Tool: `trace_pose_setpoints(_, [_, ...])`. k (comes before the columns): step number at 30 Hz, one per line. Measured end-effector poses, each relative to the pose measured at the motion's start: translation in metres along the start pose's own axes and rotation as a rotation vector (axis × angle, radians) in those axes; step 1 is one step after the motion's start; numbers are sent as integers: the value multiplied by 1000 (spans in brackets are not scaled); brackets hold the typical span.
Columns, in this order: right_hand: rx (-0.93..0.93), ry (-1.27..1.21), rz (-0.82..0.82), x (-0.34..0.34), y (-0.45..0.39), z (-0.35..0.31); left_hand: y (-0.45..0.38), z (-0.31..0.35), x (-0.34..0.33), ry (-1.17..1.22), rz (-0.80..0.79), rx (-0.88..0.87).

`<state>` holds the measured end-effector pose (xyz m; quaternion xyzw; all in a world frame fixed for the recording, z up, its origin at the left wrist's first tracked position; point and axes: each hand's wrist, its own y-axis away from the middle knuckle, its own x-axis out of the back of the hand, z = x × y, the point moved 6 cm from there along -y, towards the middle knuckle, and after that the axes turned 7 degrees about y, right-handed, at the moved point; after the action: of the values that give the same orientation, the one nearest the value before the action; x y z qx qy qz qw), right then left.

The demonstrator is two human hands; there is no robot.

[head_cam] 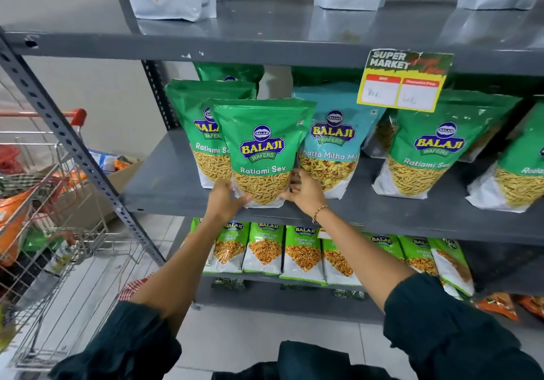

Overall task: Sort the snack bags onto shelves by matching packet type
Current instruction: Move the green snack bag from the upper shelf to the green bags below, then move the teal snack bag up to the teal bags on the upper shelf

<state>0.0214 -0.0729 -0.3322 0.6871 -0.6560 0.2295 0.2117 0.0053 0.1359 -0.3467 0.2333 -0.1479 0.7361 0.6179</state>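
Both arms extended forward; left hand (225,198) and right hand (304,191) cupped inward, fingers apparently curled, partly hidden.

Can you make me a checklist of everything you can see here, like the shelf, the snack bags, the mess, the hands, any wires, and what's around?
Surface: grey metal shelf, middle tier of a rack.
Job's things: green Ratlami Sev bag upright at the shelf's front edge, another Ratlami Sev bag behind it, a teal Khatta Mitha bag to its right.
Clutter: nothing seen on this shelf.
Grippers: left hand and right hand hold the front bag's lower corners.
Cables: nothing seen.
Surroundings: yellow price tag on the shelf above, Chana Jor Garam packs below, wire trolley at the left.
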Motion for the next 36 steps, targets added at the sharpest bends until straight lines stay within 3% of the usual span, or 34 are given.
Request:
trace_pose_setpoints(3, [-14,10,43,14,17,14,10,-16,-6,-237,-20,125])
trace_pose_setpoints(5, [-38,40,75,29,30,28,20,-10,-21,-336,-114,113])
trace_pose_setpoints(9, [-142,53,237,69,48,67,45,42,-67,-274,-338,-157])
trace_pose_setpoints(12, [-270,-2,410,102,49,94,53,80,-99,-63,-447,-278])
trace_pose_setpoints(15, [-317,12,380,120,34,107,45,111,-118,118,-371,-306])
trace_pose_setpoints(20, [-212,84,102,113,0,99,7,113,-141,115,-235,48])
trace_pose_setpoints(24, [-174,29,14,108,-21,99,-4,105,-142,-8,-173,-29])
trace_pose_setpoints(27, [-77,-80,-22,102,-31,101,-13,98,-151,-70,-210,-81])
trace_pose_setpoints(31, [-37,-143,77,103,-29,103,-14,102,-153,-49,-246,-116])
trace_pose_setpoints(36, [-36,-55,272,105,-7,102,-11,111,-152,-43,-317,-182])
